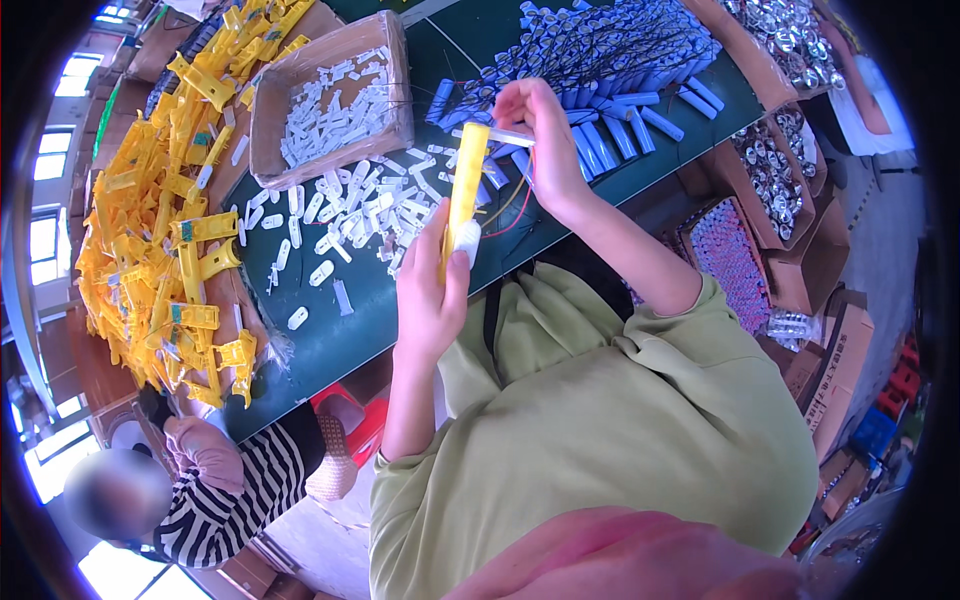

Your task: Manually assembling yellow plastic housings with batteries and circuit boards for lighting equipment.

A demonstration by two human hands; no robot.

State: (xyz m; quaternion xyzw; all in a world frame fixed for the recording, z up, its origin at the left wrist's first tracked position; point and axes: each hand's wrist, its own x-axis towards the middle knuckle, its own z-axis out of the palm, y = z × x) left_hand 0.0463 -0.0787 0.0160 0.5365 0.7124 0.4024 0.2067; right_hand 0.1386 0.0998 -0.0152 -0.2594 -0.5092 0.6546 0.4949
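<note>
My left hand (pixel 432 285) is wrapped round the lower part of a long yellow plastic housing (pixel 466 180), held upright over the table edge. A small white plastic piece (pixel 468 240) shows at its lower end, beside my thumb. My right hand (pixel 552 150) is raised at the housing's top, fingers curled, with the end of a thin white strip (pixel 505 136) against it. The strip crosses the top of the housing; whether the two are joined I cannot tell. Thin red and yellow wires (pixel 520 208) hang in a loop between the hands.
White plastic pieces (pixel 345 205) lie scattered on the green table (pixel 330 350), before a cardboard box (pixel 262 130) of small white parts. Yellow housings (pixel 150 240) are heaped left, blue cylindrical cells (pixel 600 60) with wires behind. Boxes of shiny parts (pixel 770 180) stand right. A person in stripes (pixel 240 490) sits left.
</note>
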